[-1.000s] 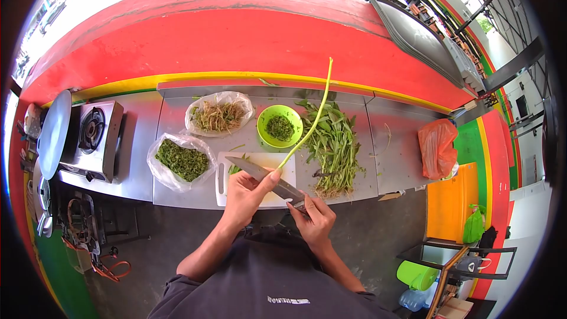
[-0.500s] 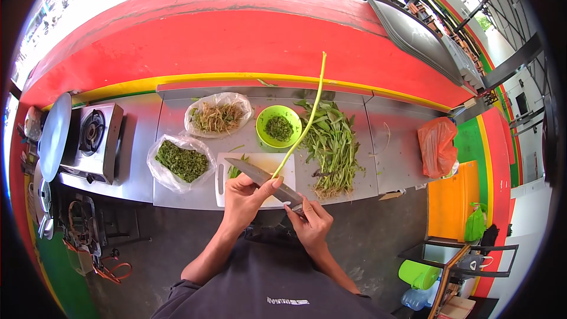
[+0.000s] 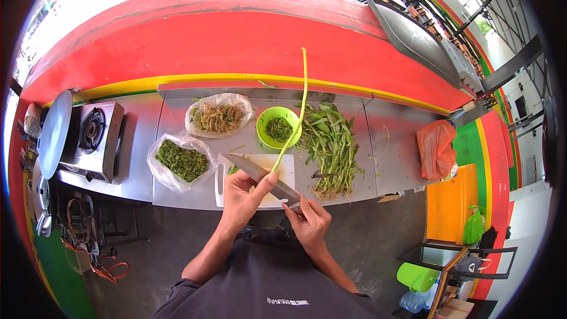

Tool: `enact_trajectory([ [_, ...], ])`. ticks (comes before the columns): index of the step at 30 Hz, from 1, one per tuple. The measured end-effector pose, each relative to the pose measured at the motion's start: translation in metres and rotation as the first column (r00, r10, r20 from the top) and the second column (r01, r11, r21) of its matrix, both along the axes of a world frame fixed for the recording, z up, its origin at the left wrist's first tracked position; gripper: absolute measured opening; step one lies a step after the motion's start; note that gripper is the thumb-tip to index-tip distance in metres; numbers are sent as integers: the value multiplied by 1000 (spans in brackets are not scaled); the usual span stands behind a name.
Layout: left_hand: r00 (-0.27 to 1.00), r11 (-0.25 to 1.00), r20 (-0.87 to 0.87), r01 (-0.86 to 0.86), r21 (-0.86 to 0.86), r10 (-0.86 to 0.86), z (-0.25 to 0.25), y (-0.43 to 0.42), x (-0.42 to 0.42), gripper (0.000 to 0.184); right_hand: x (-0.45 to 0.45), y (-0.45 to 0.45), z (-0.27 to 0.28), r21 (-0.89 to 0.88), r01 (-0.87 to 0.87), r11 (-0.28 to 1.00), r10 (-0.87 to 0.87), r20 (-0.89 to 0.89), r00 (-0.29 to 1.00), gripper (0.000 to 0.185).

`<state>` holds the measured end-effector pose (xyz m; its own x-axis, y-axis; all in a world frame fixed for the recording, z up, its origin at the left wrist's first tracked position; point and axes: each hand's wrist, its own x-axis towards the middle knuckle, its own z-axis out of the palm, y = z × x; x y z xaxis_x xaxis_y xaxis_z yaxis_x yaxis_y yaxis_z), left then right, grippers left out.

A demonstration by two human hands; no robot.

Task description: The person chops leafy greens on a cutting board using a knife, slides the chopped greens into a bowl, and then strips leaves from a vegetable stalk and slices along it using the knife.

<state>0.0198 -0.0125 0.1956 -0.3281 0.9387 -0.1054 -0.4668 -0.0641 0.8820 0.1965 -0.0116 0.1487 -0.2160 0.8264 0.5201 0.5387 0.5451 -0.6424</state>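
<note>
My left hand (image 3: 241,202) is closed, its thumb and fingers pinching the lower end of a long green stem (image 3: 303,100) that rises upright, slightly curved. In my right hand (image 3: 310,222) is the handle of a large kitchen knife (image 3: 255,171). Its blade slants up to the left, passing by my left fingers. Below them lies a white cutting board (image 3: 286,201) with some cut green pieces (image 3: 235,168). Behind the board stands a lime-green bowl (image 3: 263,139) of chopped greens. A pile of leafy greens with roots (image 3: 332,147) lies to the right.
Left of the board are a plastic bag of chopped greens (image 3: 184,162) and another of rooty trimmings (image 3: 220,116). A gas stove (image 3: 94,136) stands farther left. An orange plastic bag (image 3: 436,149) sits at the right. A red wall (image 3: 212,41) borders the steel counter.
The upper end of the stem has swung to the left and stands more upright. Both hands stay nearly in place, still holding the stem and the knife.
</note>
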Motion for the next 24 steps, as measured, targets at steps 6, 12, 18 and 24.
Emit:
enact_trajectory([
  [6,890,999,-455,40,17,-28,-6,10,-9,12,2,-2,0,16,-28,999,27,15,1000,41],
  [12,996,999,-91,-5,35,8,-17,3,15,10,-1,-2,4,-29,31,999,-32,-22,999,41],
  [18,976,996,-209,-43,80,59,-17,-1,13,10,-2,1,9,7,11,1000,-11,-12,1000,40],
  [24,948,998,-317,-15,59,33,-7,3,5,11,0,1,8,6,-22,1000,22,-8,1000,41],
])
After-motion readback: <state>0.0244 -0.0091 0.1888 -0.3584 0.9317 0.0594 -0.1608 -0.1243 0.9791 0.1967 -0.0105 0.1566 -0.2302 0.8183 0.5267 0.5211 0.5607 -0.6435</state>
